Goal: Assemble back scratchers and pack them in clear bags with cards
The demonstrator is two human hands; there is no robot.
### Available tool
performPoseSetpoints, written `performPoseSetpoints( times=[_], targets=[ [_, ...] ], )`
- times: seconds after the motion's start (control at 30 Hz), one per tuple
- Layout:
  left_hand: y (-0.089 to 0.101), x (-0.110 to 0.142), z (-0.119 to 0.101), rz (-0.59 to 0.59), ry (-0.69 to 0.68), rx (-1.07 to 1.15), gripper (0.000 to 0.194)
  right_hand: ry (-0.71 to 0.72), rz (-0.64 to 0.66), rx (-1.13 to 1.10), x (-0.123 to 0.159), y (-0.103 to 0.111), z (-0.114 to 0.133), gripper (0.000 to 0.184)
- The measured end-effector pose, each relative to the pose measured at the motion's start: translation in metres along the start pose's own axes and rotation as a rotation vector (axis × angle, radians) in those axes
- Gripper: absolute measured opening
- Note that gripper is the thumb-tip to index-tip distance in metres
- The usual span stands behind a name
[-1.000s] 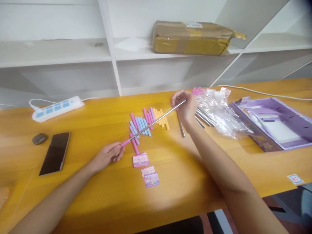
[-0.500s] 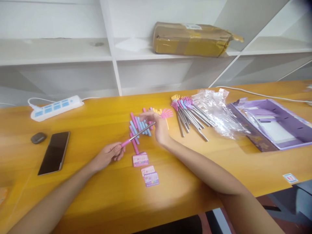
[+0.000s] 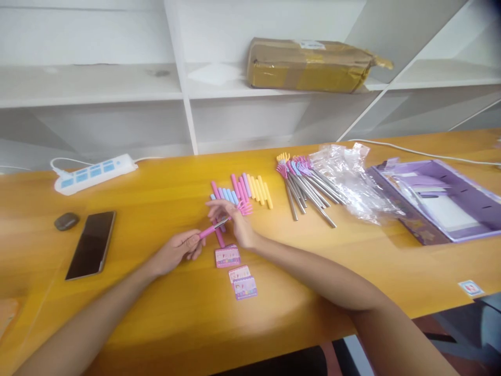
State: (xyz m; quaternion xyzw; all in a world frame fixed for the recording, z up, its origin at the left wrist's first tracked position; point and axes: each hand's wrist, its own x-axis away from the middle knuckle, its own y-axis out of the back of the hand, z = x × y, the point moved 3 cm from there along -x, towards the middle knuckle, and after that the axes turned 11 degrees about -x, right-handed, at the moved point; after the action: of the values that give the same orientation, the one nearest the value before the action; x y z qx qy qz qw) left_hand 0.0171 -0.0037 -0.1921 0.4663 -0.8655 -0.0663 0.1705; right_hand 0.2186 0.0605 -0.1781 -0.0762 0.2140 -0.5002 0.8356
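Note:
My left hand is closed round the pink handle of a telescopic back scratcher. A short length of its metal rod shows beyond the handle, sloping up to the right. My right hand is at the rod's far end, with the pink claw head sticking out past it; its grip on the rod is partly hidden. Under and behind this hand lie blue tubes, pink tubes and yellow tubes. Small printed cards lie just below the hands.
Several back scratchers with metal rods lie in a pile beside clear plastic bags. A purple box stands open at right. Leftward are a phone, a dark small case and a power strip. A taped carton sits on the shelf.
My right hand has moved left and down toward my left hand, along with the claw head. The exposed metal rod is much shorter. The yellow tubes are now uncovered.

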Motion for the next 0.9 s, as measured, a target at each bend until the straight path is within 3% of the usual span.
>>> performPoseSetpoints(
  times=[0.17,0.37,0.47,0.6,0.73,0.8,0.9],
  targets=[
    [-0.002,0.001,-0.002,0.003,-0.008,-0.009,0.045,-0.067,-0.051,-0.126,-0.007,0.01,0.001,0.069],
    [-0.003,0.002,-0.005,0.012,-0.007,-0.014,0.044,0.011,-0.024,-0.001,-0.017,0.024,0.022,0.07],
    [-0.002,0.002,-0.007,0.012,0.006,-0.019,0.044,0.037,-0.07,0.029,-0.028,0.043,0.038,0.073],
    [-0.001,0.001,-0.003,0.007,0.009,0.036,0.043,0.113,-0.214,0.032,-0.051,0.089,0.078,0.078],
    [0.001,-0.001,0.002,0.013,0.0,0.063,0.042,0.141,-0.387,0.003,-0.069,0.155,0.142,0.075],
    [0.002,0.0,0.001,0.018,0.0,0.031,0.043,0.176,-0.544,-0.09,-0.065,0.193,0.179,0.074],
    [0.001,0.001,-0.004,0.049,0.01,-0.041,0.045,0.312,-0.865,-0.275,-0.038,0.247,0.231,0.084]
  ],
)
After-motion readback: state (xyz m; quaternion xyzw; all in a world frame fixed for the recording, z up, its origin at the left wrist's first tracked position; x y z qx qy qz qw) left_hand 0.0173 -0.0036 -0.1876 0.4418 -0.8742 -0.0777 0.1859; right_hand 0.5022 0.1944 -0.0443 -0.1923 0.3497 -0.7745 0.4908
